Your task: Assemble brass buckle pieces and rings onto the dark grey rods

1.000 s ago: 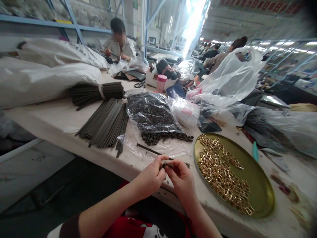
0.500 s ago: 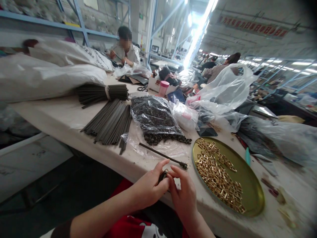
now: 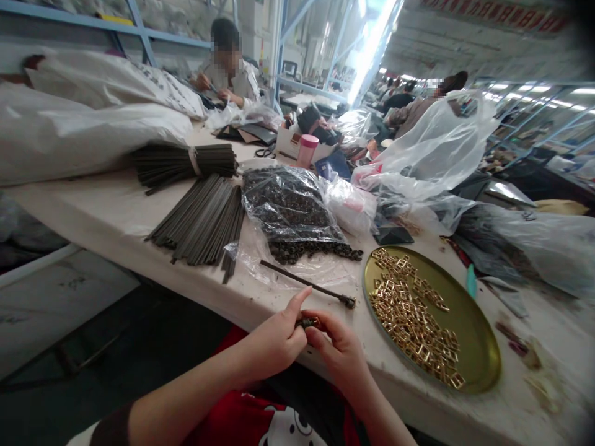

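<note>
Both hands meet at the table's front edge, around a dark strap with a gold buckle (image 3: 307, 322), mostly hidden by the fingers. My left hand (image 3: 279, 341) is closed round the strap, its index finger pointing up and away. With thumb and fingers, my right hand (image 3: 339, 347) pinches at the buckle end. Just beyond them lies another dark strap (image 3: 302, 283) with a buckle at its right end. To the right, a round gold tray (image 3: 481, 347) bears a heap of small gold buckles (image 3: 413, 316).
Dark strips (image 3: 199, 223) lie fanned at the left, in front of a tied bundle (image 3: 211, 161). A clear bag of small black loops (image 3: 292, 207) spills forward. Behind stand a pink-lidded jar (image 3: 307, 150) and plastic bags (image 3: 432, 155). A co-worker (image 3: 227, 68) sits across the table.
The right fingers have shifted from upright to curled in around the strap's buckle end. The strap piece between the hands has turned and shows its gold buckle. The view has tilted slightly.
</note>
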Motion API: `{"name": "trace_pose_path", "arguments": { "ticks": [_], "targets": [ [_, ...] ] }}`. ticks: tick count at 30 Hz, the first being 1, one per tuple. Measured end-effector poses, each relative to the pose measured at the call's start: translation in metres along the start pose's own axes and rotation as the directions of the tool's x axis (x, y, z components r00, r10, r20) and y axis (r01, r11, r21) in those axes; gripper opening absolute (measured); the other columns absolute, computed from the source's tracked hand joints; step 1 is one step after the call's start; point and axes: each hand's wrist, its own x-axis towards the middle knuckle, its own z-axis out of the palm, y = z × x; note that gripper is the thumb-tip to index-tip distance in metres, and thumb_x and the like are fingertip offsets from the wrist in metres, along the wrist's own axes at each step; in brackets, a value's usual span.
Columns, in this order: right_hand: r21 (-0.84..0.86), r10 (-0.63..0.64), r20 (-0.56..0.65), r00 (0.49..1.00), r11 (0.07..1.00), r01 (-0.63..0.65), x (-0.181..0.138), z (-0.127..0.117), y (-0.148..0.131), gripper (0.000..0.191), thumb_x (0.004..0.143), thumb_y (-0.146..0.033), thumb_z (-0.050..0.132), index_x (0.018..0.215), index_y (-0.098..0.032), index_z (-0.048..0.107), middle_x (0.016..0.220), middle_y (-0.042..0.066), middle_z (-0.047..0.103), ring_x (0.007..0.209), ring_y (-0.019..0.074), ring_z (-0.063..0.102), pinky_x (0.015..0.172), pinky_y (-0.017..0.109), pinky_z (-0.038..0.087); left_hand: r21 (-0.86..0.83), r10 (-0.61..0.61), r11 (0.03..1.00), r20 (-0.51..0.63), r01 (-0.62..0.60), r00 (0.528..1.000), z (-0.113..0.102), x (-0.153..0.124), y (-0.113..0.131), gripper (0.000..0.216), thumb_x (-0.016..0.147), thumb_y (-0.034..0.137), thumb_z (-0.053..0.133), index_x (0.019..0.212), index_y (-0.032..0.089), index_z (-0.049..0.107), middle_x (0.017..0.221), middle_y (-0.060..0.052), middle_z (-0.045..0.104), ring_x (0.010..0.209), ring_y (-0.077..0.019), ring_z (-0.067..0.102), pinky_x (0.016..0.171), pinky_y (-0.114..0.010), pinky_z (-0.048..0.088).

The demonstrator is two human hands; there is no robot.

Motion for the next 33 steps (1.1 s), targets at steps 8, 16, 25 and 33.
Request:
{"name": "trace_pose_path", "arguments": {
  "ticks": [8,16,25,33],
  "targets": [
    [-0.128,-0.048,-0.177,0.983,0.991,0.026,-0.002,-0.004,0.017,0.01,0.073,-0.02,0.056,0.083,-0.02,0.057,0.076,0.002,0.062,0.069,0.0152,0.058,0.063,0.027,0.047,0.124,-0.095,0.989,0.067,0.086,0.993,-0.006,0.018,0.002,0.066,0.076,0.022,0.045,0.137,0.018,0.02,0.068,0.002,0.056,0.064,-0.0151,0.054,0.06,-0.022,0.039],
    [0.087,0.197,-0.085,0.977,0.978,-0.19,0.005,-0.012,0.018,0.007,0.074,-0.022,0.05,0.08,-0.019,0.049,0.06,-0.005,0.047,0.051,0.0092,0.043,0.048,0.021,0.036,0.177,-0.007,0.984,0.098,-0.011,0.995,-0.001,0.028,0.001,0.049,0.078,0.021,0.048,0.126,0.022,0.039,0.082,-0.001,0.062,0.078,-0.0164,0.056,0.072,-0.025,0.041],
    [0.71,0.461,0.198,0.865,0.541,-0.451,0.01,-0.017,0.006,0.028,0.07,-0.04,0.061,0.071,-0.02,0.041,0.048,-0.01,0.04,0.039,0.0038,0.03,0.039,0.016,0.022,-0.161,-0.048,0.984,0.143,0.071,0.989,0.003,0.026,0.009,0.045,0.075,0.015,0.046,0.12,0.017,0.038,0.081,0.0,0.056,0.074,-0.0131,0.053,0.064,-0.024,0.04],
    [0.553,0.439,-0.008,0.898,0.75,-0.362,-0.001,-0.015,-0.008,0.027,0.07,-0.04,0.062,0.07,-0.02,0.043,0.045,-0.009,0.044,0.038,0.0049,0.035,0.039,0.016,0.026,-0.536,-0.073,0.825,0.211,0.178,0.975,0.004,0.02,0.01,0.044,0.074,0.027,0.058,0.112,0.015,0.04,0.073,0.001,0.055,0.067,-0.0117,0.053,0.067,-0.027,0.04]
  ]
}}
